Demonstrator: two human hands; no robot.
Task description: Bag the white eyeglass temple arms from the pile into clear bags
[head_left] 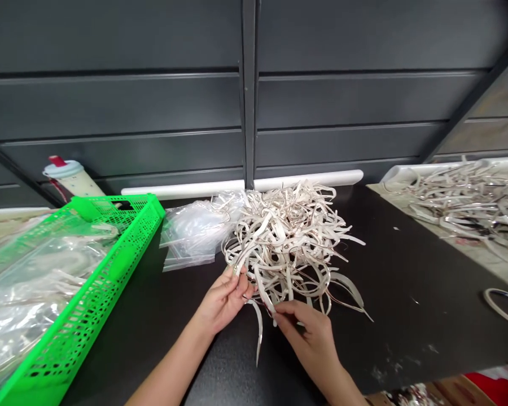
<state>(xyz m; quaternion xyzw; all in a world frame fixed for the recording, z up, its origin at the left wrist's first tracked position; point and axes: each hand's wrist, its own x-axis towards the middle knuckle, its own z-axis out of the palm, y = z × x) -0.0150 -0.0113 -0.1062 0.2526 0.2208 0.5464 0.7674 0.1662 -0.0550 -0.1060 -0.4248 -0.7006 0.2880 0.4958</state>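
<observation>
A tangled heap of thin white strips (288, 231) with brownish edges lies on the black table in front of me. At its near left side, my left hand (226, 296) pinches one white strip between thumb and fingers. To the right, my right hand (307, 327) is closed, thumb against forefinger, on the end of a white strip (263, 290) at the heap's near edge. A loose strip (259, 332) hangs down between the two hands. What the strips are made of I cannot tell.
Clear plastic zip bags (195, 231) lie left of the heap. A green perforated crate (105, 270) with filled clear bags stands at the left, a lidded cup (76, 177) behind it. More strips (478, 203) lie on a surface at the right. A grey panelled wall (161, 101) closes off the back.
</observation>
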